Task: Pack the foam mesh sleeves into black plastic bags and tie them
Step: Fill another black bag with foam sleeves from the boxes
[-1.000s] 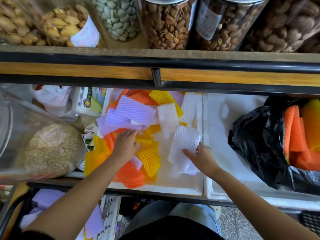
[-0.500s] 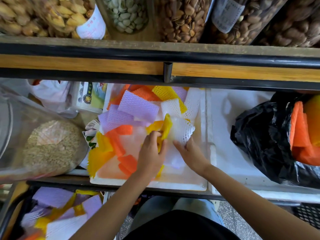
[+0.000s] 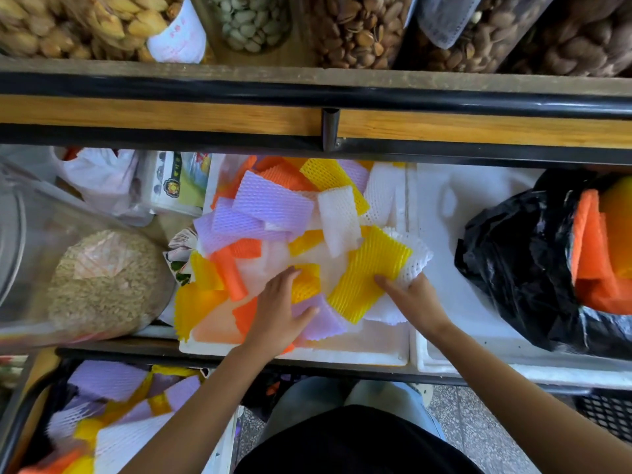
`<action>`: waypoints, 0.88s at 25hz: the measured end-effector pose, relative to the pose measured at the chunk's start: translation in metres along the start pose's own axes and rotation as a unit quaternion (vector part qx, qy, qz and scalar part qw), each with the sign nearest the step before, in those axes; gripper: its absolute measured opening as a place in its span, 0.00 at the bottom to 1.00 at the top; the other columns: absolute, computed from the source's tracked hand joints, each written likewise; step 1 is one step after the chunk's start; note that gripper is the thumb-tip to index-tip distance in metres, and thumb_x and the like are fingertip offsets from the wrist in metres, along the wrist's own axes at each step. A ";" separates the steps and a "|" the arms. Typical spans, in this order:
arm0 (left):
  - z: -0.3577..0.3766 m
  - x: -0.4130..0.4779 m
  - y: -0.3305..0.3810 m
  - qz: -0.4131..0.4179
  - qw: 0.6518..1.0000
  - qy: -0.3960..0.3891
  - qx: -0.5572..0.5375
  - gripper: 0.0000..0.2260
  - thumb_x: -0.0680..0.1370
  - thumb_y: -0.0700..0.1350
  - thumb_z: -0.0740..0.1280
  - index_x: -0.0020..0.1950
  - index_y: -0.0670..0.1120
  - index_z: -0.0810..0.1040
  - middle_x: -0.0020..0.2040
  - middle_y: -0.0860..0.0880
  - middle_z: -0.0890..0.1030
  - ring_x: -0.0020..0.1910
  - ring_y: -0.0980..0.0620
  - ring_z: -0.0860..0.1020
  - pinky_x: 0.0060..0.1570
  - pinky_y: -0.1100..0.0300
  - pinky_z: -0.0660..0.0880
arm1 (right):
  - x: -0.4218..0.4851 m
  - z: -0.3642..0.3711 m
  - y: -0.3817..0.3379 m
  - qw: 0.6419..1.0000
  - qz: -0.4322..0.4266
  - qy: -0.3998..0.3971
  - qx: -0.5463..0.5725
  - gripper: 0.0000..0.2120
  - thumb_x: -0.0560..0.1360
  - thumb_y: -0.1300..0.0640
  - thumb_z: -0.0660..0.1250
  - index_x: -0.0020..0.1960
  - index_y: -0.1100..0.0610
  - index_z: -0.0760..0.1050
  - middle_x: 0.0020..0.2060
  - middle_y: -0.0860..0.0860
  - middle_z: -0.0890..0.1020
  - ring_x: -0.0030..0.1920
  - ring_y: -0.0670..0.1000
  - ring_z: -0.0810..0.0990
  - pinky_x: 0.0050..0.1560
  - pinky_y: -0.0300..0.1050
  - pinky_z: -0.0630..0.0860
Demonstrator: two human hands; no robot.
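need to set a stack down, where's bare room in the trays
Bare: the right tray between right hand and black bag; the near strip of the left tray. Crowded: the rest of it, heaped with sleeves.

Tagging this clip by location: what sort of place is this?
Probably a nut or fruit shop: jars of nuts on the shelf, foam mesh sleeves in a white tray.

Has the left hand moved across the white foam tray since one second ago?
Yes. Against the white foam tray, the left hand moved right, toward the tray's middle and its near rim.
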State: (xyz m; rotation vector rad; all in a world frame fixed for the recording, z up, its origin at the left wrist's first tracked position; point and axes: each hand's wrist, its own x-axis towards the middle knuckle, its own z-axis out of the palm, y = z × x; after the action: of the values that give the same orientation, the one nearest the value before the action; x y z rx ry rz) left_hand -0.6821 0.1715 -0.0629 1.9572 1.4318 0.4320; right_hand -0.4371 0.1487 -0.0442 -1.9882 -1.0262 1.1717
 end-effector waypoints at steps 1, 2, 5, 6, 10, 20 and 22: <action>0.003 -0.003 -0.010 -0.019 0.998 -0.062 0.018 0.32 0.71 0.56 0.67 0.72 0.45 0.65 0.70 0.46 0.68 0.69 0.50 0.65 0.66 0.56 0.63 | -0.002 -0.003 0.003 1.000 -0.005 -0.001 0.001 0.22 0.72 0.50 0.70 0.63 0.54 0.72 0.54 0.51 0.80 0.54 0.52 0.79 0.56 0.48 0.74; 0.008 -0.005 -0.018 -0.028 0.992 -0.120 0.035 0.34 0.72 0.56 0.68 0.74 0.45 0.62 0.72 0.46 0.66 0.70 0.48 0.64 0.68 0.55 0.62 | -0.005 -0.005 0.006 1.000 -0.003 -0.003 0.003 0.21 0.73 0.50 0.70 0.63 0.54 0.72 0.54 0.51 0.80 0.54 0.51 0.79 0.55 0.47 0.74; 0.026 -0.002 -0.024 -0.050 0.984 -0.161 0.064 0.32 0.74 0.48 0.70 0.75 0.47 0.60 0.72 0.45 0.65 0.70 0.45 0.64 0.68 0.53 0.62 | -0.013 -0.009 0.010 1.000 0.002 -0.017 0.016 0.21 0.74 0.51 0.69 0.64 0.54 0.72 0.55 0.50 0.80 0.55 0.50 0.78 0.57 0.47 0.74; 0.031 0.002 -0.024 -0.057 0.985 -0.146 0.076 0.30 0.74 0.47 0.71 0.73 0.47 0.63 0.71 0.44 0.65 0.69 0.44 0.65 0.67 0.52 0.63 | -0.015 -0.010 0.012 1.000 0.006 -0.018 0.014 0.21 0.74 0.50 0.69 0.64 0.54 0.72 0.55 0.50 0.80 0.55 0.51 0.78 0.58 0.48 0.74; 0.045 0.017 -0.015 -0.048 0.986 -0.105 0.118 0.20 0.72 0.45 0.71 0.63 0.43 0.74 0.64 0.43 0.72 0.63 0.40 0.71 0.58 0.52 0.67 | -0.026 -0.019 0.017 1.000 0.024 -0.003 0.002 0.19 0.73 0.50 0.70 0.61 0.55 0.73 0.53 0.52 0.80 0.52 0.53 0.78 0.54 0.48 0.74; 0.015 0.034 0.074 0.021 0.995 0.064 -0.072 0.21 0.71 0.37 0.73 0.61 0.36 0.72 0.52 0.40 0.76 0.50 0.44 0.75 0.44 0.63 0.65 | -0.079 -0.093 -0.013 0.998 -0.048 -0.029 -0.023 0.09 0.71 0.54 0.73 0.38 0.50 0.73 0.26 0.36 0.78 0.30 0.34 0.76 0.34 0.29 0.69; 0.008 0.037 0.123 0.074 0.985 0.087 -0.130 0.20 0.73 0.38 0.72 0.62 0.38 0.70 0.50 0.46 0.76 0.47 0.52 0.74 0.43 0.67 0.67 | -0.095 -0.121 -0.033 0.993 -0.115 -0.010 0.009 0.08 0.70 0.53 0.72 0.47 0.51 0.77 0.37 0.36 0.82 0.41 0.34 0.79 0.44 0.33 0.74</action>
State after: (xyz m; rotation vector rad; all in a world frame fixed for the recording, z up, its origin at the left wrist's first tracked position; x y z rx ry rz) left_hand -0.5765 0.1818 0.0109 1.8540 1.2639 0.8324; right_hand -0.3685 0.0710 0.0740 -1.7929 -1.2148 1.0730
